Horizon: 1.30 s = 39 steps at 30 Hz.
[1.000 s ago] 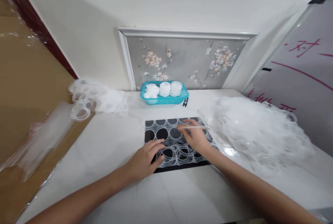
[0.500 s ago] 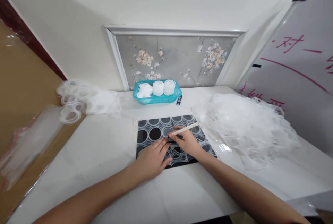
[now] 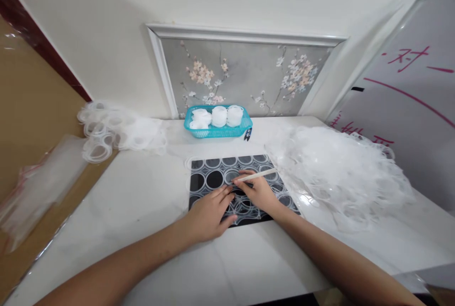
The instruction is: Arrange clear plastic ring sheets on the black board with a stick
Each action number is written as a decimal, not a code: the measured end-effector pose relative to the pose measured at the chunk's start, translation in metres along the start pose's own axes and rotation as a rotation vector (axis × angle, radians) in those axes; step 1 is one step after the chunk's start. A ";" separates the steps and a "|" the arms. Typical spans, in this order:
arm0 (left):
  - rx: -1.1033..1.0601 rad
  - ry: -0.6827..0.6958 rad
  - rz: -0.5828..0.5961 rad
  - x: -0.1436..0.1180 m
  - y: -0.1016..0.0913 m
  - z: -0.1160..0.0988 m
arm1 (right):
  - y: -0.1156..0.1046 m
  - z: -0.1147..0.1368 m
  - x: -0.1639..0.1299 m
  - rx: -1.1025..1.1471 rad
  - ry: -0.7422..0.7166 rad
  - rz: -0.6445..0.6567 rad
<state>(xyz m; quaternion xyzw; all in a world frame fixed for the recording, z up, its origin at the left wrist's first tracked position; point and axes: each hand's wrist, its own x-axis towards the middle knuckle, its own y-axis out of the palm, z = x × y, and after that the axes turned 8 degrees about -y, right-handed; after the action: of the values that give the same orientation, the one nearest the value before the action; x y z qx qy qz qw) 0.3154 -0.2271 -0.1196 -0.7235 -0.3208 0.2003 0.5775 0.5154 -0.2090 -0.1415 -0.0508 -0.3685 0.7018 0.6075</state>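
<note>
A translucent sheet patterned with rings (image 3: 215, 164) lies over a black mat (image 3: 214, 180) in front of me; some of its circles show plain black. My left hand (image 3: 209, 212) rests with flat, outstretched fingers on the sheet's near-left part, holding it against the mat. Pinched in my right hand (image 3: 259, 193) is a slim white pen-like stick (image 3: 261, 174), slanting up to the right. Its lower tip is at the edge of a ring near my left fingertips, and the fingers partly hide it. What kind of tip it has I cannot make out.
Behind the mat stands a turquoise basket (image 3: 222, 131) with stacks of white rings, a small dark clip-like object (image 3: 248, 134) beside it. A large heap of translucent ring scraps (image 3: 337, 173) lies right, a smaller pile (image 3: 117, 128) left. Clear plastic bags (image 3: 46, 187) lie on cardboard at far left.
The view has shifted slightly, so the scene sits a little further right. The white stick now lies at a slightly flatter slant. Both hands keep nearly the same place on the sheet.
</note>
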 end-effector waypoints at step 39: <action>0.059 0.013 -0.029 0.045 0.021 -0.031 | -0.040 -0.027 -0.010 0.022 0.072 -0.075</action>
<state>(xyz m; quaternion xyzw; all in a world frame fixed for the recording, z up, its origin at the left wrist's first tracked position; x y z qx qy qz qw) 0.3729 -0.2210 -0.1288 -0.7026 -0.3213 0.1964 0.6037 0.5644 -0.2060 -0.1413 -0.0552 -0.3403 0.6802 0.6469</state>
